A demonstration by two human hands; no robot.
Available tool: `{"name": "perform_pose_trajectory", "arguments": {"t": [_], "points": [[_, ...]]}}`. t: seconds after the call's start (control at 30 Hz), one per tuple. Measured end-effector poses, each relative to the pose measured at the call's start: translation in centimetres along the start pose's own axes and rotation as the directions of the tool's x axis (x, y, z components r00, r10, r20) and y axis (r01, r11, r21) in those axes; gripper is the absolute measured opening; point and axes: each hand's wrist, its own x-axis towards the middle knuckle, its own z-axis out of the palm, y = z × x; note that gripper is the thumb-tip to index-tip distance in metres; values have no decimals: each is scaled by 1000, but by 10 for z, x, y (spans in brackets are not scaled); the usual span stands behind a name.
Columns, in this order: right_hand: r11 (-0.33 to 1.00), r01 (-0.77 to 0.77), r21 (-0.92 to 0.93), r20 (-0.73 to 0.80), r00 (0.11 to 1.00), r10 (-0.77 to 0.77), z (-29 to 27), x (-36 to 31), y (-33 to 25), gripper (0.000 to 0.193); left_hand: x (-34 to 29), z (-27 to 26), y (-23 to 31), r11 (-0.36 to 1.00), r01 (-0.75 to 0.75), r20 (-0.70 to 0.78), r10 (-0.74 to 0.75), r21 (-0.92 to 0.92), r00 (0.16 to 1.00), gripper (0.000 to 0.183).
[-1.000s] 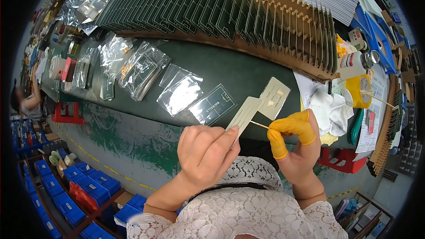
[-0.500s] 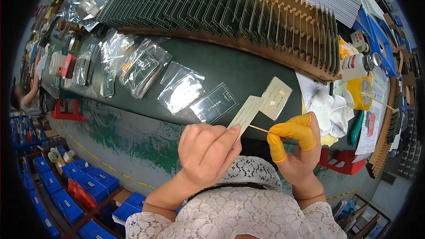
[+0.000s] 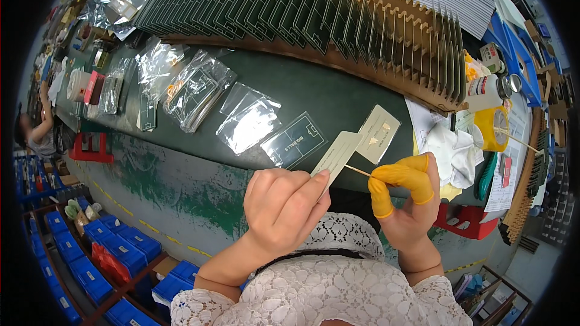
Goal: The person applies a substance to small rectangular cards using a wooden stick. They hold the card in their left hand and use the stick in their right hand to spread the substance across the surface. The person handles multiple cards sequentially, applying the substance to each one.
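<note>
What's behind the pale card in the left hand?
Behind the held card: green tabletop and a second pale card, partly visible. Its overlapped edge is covered, so can't be seen.

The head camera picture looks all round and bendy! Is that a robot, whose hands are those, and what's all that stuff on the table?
There's no robot here, just a person working with two hands. The camera is worn on the person's head and looks down, and its very wide fisheye lens makes straight things look curved.

The left hand is bare and holds a pale card. The right hand wears yellow finger covers and pinches a thin stick, with its tip up by the card.

On the green table lie another pale card with gold-coloured marks, shiny clear bags and a white cloth. Behind them, lots of dark green cards stand in a brown rack.
</note>
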Motion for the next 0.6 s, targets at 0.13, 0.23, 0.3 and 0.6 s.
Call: {"name": "perform_pose_trajectory", "arguments": {"t": [0.13, 0.23, 0.3, 0.6], "points": [[1000, -10, -7, 29, 1000, 10, 1, -2, -3, 28, -1, 0, -1, 1000, 4, 0, -4, 5, 1000, 39], [1000, 5, -12, 40, 999, -5, 2, -3, -5, 28, 0, 0, 0, 1000, 15, 2, -15, 0, 1000, 39], [1000, -2, -10, 31, 1000, 2, 2, -3, -5, 28, -3, 2, -2, 1000, 0, -9, 0, 2, 1000, 38], [1000, 10, -27, 60, 998, -9, 4, -3, -6, 28, -6, 2, -5, 1000, -2, -6, 2, 0, 1000, 39]]}}
